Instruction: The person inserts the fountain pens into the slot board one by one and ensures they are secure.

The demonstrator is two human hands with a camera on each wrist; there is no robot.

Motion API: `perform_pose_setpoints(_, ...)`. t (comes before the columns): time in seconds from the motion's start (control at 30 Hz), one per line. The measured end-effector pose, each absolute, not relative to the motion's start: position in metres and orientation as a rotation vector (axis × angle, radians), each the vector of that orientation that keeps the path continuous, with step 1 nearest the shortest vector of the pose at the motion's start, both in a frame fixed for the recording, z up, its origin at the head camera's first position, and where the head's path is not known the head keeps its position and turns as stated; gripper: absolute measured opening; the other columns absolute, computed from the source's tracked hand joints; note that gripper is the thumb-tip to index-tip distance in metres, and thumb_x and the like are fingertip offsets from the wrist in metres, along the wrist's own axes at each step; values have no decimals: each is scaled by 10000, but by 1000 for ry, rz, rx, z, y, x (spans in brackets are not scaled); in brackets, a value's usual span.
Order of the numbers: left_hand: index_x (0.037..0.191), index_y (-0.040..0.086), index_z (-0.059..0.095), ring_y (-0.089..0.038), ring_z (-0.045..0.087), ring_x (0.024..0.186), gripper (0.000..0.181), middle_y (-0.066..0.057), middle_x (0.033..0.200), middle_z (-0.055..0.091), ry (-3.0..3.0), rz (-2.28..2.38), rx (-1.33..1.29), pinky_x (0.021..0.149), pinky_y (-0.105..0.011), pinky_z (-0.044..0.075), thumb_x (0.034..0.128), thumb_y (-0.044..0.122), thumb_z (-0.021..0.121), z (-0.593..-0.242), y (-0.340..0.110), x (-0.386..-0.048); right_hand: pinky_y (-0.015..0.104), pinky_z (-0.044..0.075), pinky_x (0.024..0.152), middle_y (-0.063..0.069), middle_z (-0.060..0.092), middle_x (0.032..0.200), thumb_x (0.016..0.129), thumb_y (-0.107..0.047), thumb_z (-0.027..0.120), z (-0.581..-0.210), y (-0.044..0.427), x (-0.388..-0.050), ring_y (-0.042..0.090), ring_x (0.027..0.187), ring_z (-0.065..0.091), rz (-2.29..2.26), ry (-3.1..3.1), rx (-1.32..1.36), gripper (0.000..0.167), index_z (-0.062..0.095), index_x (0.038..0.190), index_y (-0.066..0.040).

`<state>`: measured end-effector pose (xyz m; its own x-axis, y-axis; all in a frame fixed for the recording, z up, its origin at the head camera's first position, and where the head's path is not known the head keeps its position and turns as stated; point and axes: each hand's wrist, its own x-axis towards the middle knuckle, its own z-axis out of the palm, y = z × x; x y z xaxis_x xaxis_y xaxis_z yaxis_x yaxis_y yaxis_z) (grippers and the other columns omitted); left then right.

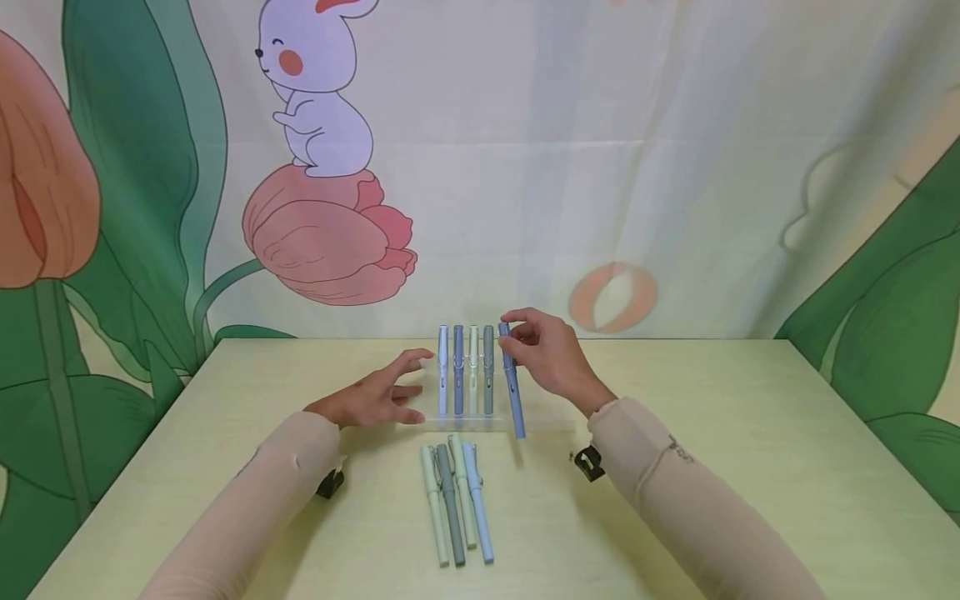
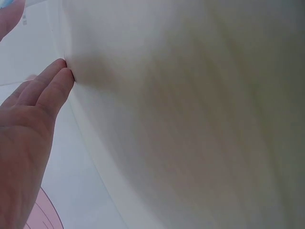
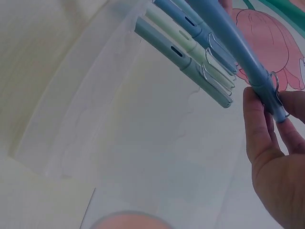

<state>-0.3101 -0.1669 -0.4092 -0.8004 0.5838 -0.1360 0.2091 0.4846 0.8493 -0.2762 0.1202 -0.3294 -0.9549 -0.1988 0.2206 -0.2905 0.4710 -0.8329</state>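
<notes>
My right hand (image 1: 553, 354) pinches a blue pen (image 1: 513, 392) by its clipped cap, the pen tilted with its lower end in front of the rack. In the right wrist view, the thumb and fingers close round the cap of this pen (image 3: 238, 40). A clear rack (image 1: 551, 423) holds several upright pens in a row: light blue (image 1: 442, 383), blue (image 1: 458, 385), pale green (image 1: 473, 385) and grey-green (image 1: 488, 385). At the rack's left end is my left hand (image 1: 378, 393), its fingers spread; contact with the rack is hard to make out.
In front of the rack, several pens lie side by side on the table (image 1: 262, 533): pale green (image 1: 433, 504), grey-green (image 1: 451, 504) and light blue (image 1: 478, 504) ones. A printed curtain (image 1: 480, 167) hangs behind the table's back edge.
</notes>
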Motion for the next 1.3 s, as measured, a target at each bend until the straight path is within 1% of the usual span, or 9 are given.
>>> perform_pose_setpoints(0.13,1540,358,177,-427,346,1420,944,-199,1640,109,2324,1248,653,1086,-546,385,868,84,781,-408,-167,-309,390,598,778,142,698,1033,972,-120,663,-327,120,-280,232,810,690,1478,-2603,433,341,613,1299,-42)
perform_pose_setpoints(0.3,1553,316,161,-430,340,1422,954,-203,1640,104,2316,1257,643,1090,-549,377,868,75,779,-407,-168,-308,374,589,781,136,690,1038,984,-137,649,-324,118,-286,232,820,690,1444,-2587,424,351,601,1321,-51)
perform_pose_setpoints(0.67,1543,350,174,-422,339,1425,942,-194,1643,104,2319,1255,633,1097,-557,366,872,81,777,-408,-167,-308,384,579,818,144,679,1088,985,-129,649,-329,117,-299,262,911,704,1487,-2529,363,340,608,1316,-66)
perform_pose_setpoints(0.9,1521,403,193,-420,345,1423,929,-192,1642,109,2321,1252,642,1090,-556,376,871,92,780,-409,-168,-309,386,574,833,150,671,1084,983,-105,646,-333,117,-304,273,923,701,1510,-2508,343,352,598,1325,-38)
perform_pose_setpoints(1.0,1514,414,198,-418,348,1422,925,-188,1641,116,2323,1251,650,1090,-553,379,869,101,783,-410,-168,-310,388,571,844,148,672,1088,985,-101,644,-335,116,-305,272,930,699,1511,-2512,330,352,595,1328,-42)
perform_pose_setpoints(1.3,1523,391,196,-420,341,1426,928,-185,1640,119,2313,1264,651,1097,-550,371,868,96,783,-410,-168,-310,396,570,868,149,675,1099,989,-102,638,-345,116,-310,270,947,702,1503,-2530,305,345,589,1324,-36)
